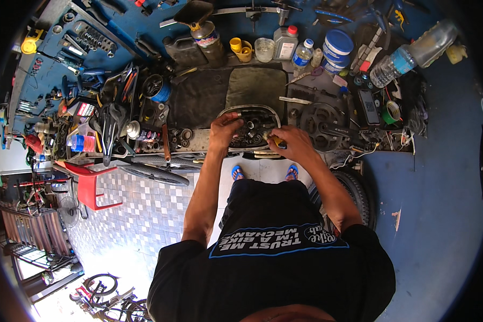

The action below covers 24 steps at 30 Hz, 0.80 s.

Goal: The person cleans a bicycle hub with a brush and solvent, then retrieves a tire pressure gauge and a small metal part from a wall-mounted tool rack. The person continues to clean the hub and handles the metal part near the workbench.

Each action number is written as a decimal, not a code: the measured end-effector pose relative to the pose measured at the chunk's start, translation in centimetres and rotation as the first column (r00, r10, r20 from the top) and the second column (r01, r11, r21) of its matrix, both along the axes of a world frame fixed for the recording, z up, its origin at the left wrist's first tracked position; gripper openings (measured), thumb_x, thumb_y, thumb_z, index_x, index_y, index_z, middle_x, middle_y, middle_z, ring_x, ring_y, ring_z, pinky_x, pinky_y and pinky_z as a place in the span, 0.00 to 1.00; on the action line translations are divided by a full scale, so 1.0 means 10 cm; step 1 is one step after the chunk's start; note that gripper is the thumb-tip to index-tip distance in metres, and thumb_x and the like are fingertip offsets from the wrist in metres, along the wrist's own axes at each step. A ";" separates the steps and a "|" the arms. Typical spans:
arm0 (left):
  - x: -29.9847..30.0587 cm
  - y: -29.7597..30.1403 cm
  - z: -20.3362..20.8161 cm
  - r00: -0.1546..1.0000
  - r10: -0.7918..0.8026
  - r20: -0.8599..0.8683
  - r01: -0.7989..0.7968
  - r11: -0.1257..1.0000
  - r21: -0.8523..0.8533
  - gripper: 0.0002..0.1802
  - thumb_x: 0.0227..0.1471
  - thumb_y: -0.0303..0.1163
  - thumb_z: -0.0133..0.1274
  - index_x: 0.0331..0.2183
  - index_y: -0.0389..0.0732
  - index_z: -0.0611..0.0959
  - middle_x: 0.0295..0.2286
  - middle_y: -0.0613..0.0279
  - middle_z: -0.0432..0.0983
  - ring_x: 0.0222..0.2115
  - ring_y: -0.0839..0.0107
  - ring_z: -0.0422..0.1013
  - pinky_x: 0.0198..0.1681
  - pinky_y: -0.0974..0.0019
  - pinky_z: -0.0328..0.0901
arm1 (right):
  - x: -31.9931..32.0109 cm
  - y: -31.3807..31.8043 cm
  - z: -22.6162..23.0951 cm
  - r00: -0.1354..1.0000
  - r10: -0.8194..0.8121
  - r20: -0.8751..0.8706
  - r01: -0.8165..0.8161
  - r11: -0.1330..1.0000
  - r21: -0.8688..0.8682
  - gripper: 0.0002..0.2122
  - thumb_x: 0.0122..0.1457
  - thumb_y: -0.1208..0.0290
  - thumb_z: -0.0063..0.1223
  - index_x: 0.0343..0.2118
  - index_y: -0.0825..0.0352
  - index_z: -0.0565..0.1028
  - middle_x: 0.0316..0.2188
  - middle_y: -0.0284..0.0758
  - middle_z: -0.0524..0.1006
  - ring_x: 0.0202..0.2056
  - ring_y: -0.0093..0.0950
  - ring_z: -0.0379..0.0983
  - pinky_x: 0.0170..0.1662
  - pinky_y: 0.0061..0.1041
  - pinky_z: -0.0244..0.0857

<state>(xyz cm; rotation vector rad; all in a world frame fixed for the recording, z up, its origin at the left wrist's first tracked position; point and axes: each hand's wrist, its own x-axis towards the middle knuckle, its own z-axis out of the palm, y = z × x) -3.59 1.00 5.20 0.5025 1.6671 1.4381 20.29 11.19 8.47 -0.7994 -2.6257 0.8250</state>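
2 hands (226, 130), 1 pts tray (278, 117), 1 crankset (319, 127), 1 cell ph (368, 107) & 2 sandals (236, 169).

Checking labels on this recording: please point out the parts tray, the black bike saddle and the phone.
Parts tray (278, 119): head view, on its right rim.
Black bike saddle (112, 127): head view, on its middle.
Phone (368, 106): head view, on its screen.
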 end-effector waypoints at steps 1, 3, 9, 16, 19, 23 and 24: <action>0.04 0.02 0.06 1.000 0.008 -0.006 -0.008 1.000 -0.010 0.18 0.57 0.34 0.68 0.46 0.33 0.85 0.36 0.63 0.84 0.33 0.76 0.78 0.33 0.69 0.73 | 0.00 0.00 -0.01 1.000 -0.002 -0.006 0.002 1.000 0.002 0.10 0.58 0.61 0.66 0.35 0.62 0.82 0.31 0.37 0.83 0.37 0.41 0.81 0.40 0.43 0.76; 0.04 0.03 0.04 0.998 0.010 -0.065 -0.011 1.000 -0.010 0.16 0.58 0.31 0.66 0.45 0.32 0.84 0.35 0.61 0.84 0.32 0.75 0.79 0.33 0.69 0.74 | 0.00 0.01 -0.02 1.000 0.001 -0.020 -0.001 1.000 0.004 0.10 0.58 0.61 0.66 0.35 0.62 0.82 0.31 0.37 0.83 0.37 0.41 0.81 0.40 0.43 0.76; 0.05 0.06 -0.14 0.997 0.067 -0.033 -0.062 0.988 0.139 0.12 0.62 0.22 0.57 0.47 0.29 0.80 0.37 0.52 0.84 0.36 0.67 0.84 0.36 0.65 0.81 | -0.01 0.01 -0.04 1.000 -0.004 -0.011 0.005 0.997 0.074 0.11 0.57 0.60 0.66 0.36 0.61 0.82 0.30 0.38 0.83 0.37 0.41 0.80 0.40 0.44 0.75; 0.16 0.02 -0.17 0.991 0.030 0.130 -0.054 0.981 0.184 0.18 0.63 0.18 0.53 0.54 0.27 0.79 0.40 0.49 0.84 0.40 0.63 0.83 0.43 0.64 0.82 | -0.19 0.06 0.01 0.925 -0.206 -0.320 0.084 0.930 -0.357 0.12 0.64 0.61 0.65 0.39 0.65 0.81 0.30 0.38 0.83 0.32 0.33 0.81 0.37 0.30 0.73; 0.25 0.05 -0.11 0.998 0.008 0.059 -0.019 0.982 0.188 0.18 0.63 0.18 0.53 0.53 0.27 0.80 0.41 0.49 0.84 0.41 0.66 0.83 0.45 0.66 0.81 | -0.37 -0.01 0.24 0.899 -0.231 -0.371 0.044 0.892 -0.450 0.12 0.66 0.61 0.64 0.39 0.66 0.81 0.28 0.37 0.82 0.30 0.26 0.80 0.36 0.27 0.71; 0.20 0.04 -0.16 0.996 0.041 -0.073 -0.027 0.982 0.187 0.18 0.63 0.18 0.56 0.55 0.27 0.80 0.43 0.51 0.84 0.41 0.68 0.82 0.48 0.65 0.80 | -0.39 0.09 0.08 0.907 -0.281 -0.315 0.157 0.917 -0.366 0.11 0.67 0.62 0.62 0.39 0.66 0.80 0.26 0.38 0.81 0.28 0.26 0.79 0.35 0.27 0.71; 0.19 0.03 -0.16 0.996 0.039 -0.074 -0.025 0.982 0.188 0.18 0.63 0.17 0.56 0.54 0.27 0.80 0.42 0.52 0.84 0.41 0.69 0.82 0.47 0.66 0.80 | -0.37 0.11 0.13 0.916 -0.276 -0.292 0.167 0.923 -0.347 0.11 0.67 0.62 0.63 0.38 0.66 0.80 0.26 0.39 0.80 0.28 0.27 0.79 0.35 0.27 0.71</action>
